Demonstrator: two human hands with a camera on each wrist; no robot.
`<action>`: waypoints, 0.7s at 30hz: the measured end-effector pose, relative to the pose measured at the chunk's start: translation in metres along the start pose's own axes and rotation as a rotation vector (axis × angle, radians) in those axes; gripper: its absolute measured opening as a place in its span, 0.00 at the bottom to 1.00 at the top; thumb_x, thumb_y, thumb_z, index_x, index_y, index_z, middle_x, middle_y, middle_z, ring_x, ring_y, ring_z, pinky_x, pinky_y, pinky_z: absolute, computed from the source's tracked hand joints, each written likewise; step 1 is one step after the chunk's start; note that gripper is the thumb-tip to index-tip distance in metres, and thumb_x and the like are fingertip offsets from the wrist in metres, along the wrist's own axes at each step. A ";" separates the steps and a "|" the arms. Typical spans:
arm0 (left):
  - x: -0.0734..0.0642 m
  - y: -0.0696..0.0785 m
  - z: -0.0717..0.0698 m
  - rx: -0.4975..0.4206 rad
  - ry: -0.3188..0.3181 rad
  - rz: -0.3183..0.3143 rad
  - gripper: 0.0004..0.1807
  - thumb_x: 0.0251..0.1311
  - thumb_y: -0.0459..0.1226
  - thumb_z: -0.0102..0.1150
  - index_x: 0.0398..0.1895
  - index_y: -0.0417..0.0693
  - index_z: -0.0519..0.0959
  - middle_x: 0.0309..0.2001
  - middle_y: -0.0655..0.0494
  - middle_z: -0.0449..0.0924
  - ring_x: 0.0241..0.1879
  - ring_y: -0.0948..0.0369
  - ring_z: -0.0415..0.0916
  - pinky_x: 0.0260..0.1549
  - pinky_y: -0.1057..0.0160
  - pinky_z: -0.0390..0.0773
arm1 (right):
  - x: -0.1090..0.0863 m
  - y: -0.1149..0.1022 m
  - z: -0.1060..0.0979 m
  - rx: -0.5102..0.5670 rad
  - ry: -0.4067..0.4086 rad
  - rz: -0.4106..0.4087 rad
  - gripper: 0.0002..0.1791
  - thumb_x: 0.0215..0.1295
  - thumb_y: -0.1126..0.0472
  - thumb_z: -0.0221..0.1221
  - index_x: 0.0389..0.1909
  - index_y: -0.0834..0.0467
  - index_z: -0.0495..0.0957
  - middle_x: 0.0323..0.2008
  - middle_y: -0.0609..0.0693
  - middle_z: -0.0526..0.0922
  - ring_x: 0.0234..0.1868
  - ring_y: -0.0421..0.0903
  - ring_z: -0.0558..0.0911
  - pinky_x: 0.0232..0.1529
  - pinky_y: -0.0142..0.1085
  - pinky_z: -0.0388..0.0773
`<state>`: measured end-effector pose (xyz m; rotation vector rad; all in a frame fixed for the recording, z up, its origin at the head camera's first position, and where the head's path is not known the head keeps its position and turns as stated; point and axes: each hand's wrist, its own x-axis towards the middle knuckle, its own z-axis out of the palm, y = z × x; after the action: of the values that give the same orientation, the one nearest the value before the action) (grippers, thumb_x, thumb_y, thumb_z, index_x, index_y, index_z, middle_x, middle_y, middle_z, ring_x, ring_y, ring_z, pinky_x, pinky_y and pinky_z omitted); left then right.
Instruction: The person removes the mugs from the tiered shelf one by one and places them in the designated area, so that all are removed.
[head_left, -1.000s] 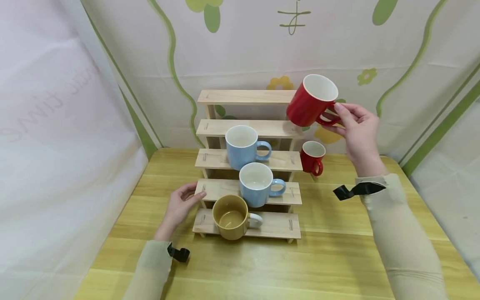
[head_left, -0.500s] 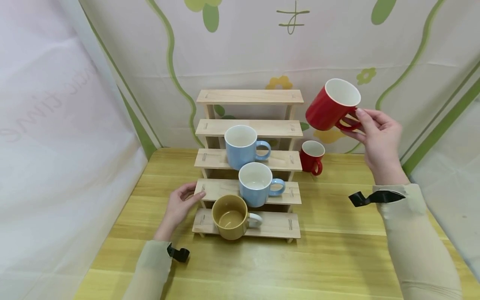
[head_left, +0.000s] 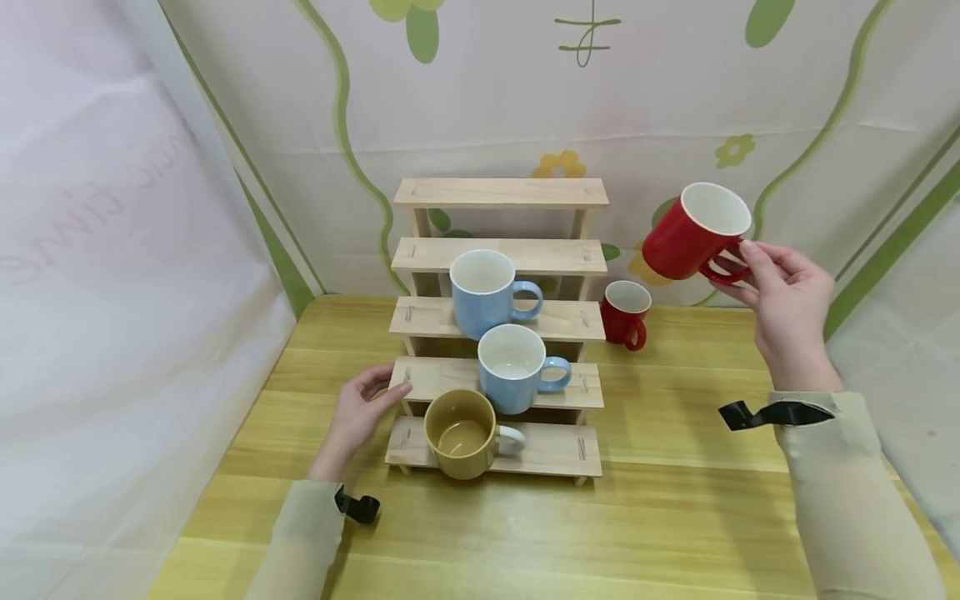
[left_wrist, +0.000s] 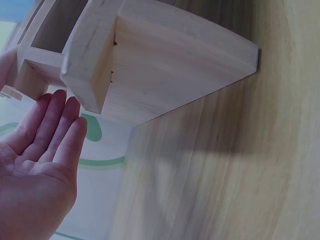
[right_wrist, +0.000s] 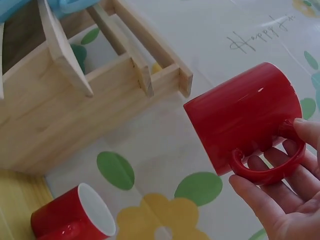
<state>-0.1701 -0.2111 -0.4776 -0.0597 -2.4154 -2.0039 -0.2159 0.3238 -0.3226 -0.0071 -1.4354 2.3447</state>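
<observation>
My right hand (head_left: pixel 789 304) holds a red mug (head_left: pixel 690 233) by its handle, raised in the air to the right of a wooden stepped rack (head_left: pixel 501 192). The mug has a white inside and is tilted. In the right wrist view, fingers (right_wrist: pixel 292 175) loop through the red handle. My left hand (head_left: pixel 362 414) is at the rack's left side, thumb on a lower step and fingertips at the board's edge. Two light blue mugs (head_left: pixel 483 292) and a mustard mug (head_left: pixel 461 435) with a white handle stand on the lower three steps.
A second, smaller-looking red mug (head_left: pixel 627 314) stands on the wooden table (head_left: pixel 675 517) just right of the rack. A printed white cloth (head_left: pixel 480 92) hangs behind, with more cloth at both sides. The top two steps bear no mugs.
My right hand has carried the red mug rightward and down, away from the rack's upper steps. The left hand, the rack and the other mugs stay where they were.
</observation>
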 end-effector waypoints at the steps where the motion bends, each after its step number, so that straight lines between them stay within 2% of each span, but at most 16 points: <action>1: 0.000 0.000 0.000 0.000 -0.001 -0.001 0.29 0.63 0.41 0.72 0.62 0.35 0.76 0.60 0.41 0.77 0.60 0.50 0.74 0.58 0.69 0.76 | 0.000 0.002 -0.003 -0.001 0.007 -0.007 0.22 0.56 0.67 0.74 0.50 0.73 0.82 0.44 0.60 0.87 0.43 0.53 0.88 0.38 0.46 0.85; 6: 0.001 -0.001 -0.001 -0.001 -0.001 -0.004 0.29 0.63 0.41 0.72 0.63 0.35 0.75 0.60 0.41 0.77 0.61 0.50 0.74 0.58 0.69 0.76 | 0.001 0.009 -0.017 -0.015 0.041 -0.012 0.20 0.56 0.67 0.74 0.48 0.73 0.83 0.41 0.60 0.87 0.42 0.52 0.88 0.35 0.43 0.86; 13: 0.001 0.000 0.000 -0.006 0.003 0.000 0.28 0.63 0.41 0.72 0.62 0.35 0.76 0.59 0.41 0.78 0.60 0.50 0.74 0.57 0.69 0.76 | 0.003 0.017 -0.038 -0.087 0.084 0.051 0.20 0.58 0.64 0.74 0.49 0.69 0.83 0.44 0.56 0.87 0.41 0.49 0.88 0.37 0.40 0.87; 21: 0.001 -0.001 0.000 -0.012 0.002 -0.001 0.28 0.63 0.41 0.72 0.62 0.35 0.76 0.59 0.41 0.78 0.60 0.51 0.75 0.56 0.68 0.77 | 0.009 0.032 -0.057 -0.082 0.129 0.087 0.19 0.57 0.64 0.74 0.47 0.69 0.84 0.41 0.56 0.89 0.40 0.48 0.89 0.34 0.40 0.87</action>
<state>-0.1715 -0.2108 -0.4785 -0.0559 -2.4022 -2.0183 -0.2227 0.3626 -0.3749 -0.2436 -1.4935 2.3060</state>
